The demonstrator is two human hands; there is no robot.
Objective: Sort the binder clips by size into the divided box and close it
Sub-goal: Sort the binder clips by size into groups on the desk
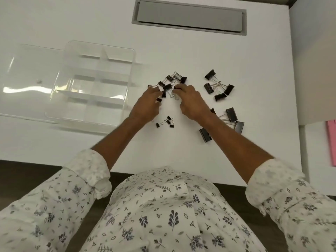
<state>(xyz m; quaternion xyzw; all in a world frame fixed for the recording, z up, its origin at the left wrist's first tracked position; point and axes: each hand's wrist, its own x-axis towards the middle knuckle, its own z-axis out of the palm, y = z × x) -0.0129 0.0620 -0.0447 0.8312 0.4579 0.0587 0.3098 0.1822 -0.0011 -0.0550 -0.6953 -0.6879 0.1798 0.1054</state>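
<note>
A mixed heap of black binder clips lies in the middle of the white table. My left hand rests at the heap's left edge, its fingers curled over a small clip. My right hand reaches into the heap from the right, fingertips pinching a clip there. A group of tiny clips lies between my wrists. Medium clips sit to the right, and the largest clips lie beside my right forearm. The clear divided box stands open at the left, its compartments bare, with its clear lid lying flat further left.
A grey cable hatch is set into the table at the back. A pink pad lies at the right on a neighbouring surface. The table's front edge runs just before my body.
</note>
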